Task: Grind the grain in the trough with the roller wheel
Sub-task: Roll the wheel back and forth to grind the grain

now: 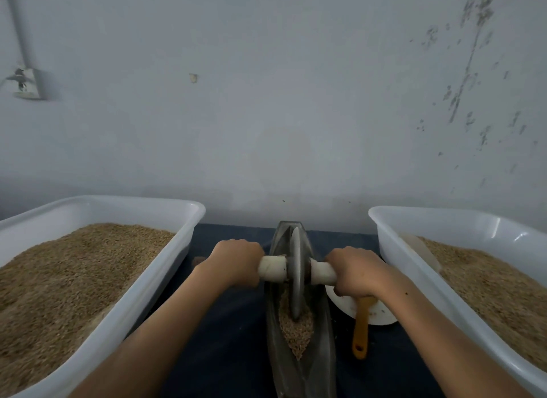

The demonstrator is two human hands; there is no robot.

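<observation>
Left hand (236, 260): curled round the left end of the white axle handle (272, 268), gripping it.
Right hand (355, 272): wrapped round the handle's right end, gripping likewise.
Roller wheel (297, 274): upright on edge in the trough (321, 343), rim down in the grain, about mid-length.
Grain (296, 328): heaped in the near half of the trough, kernels looking mostly whole.
Progress: grinding under way, judged early; no flour visible, many passes probably left.
Left tub (124, 208): white, full of grain, left of the trough.
Right tub (444, 220): white, partly filled.
Beside trough: white plate (376, 314) with an orange-handled tool (361, 326), under the right wrist.
</observation>
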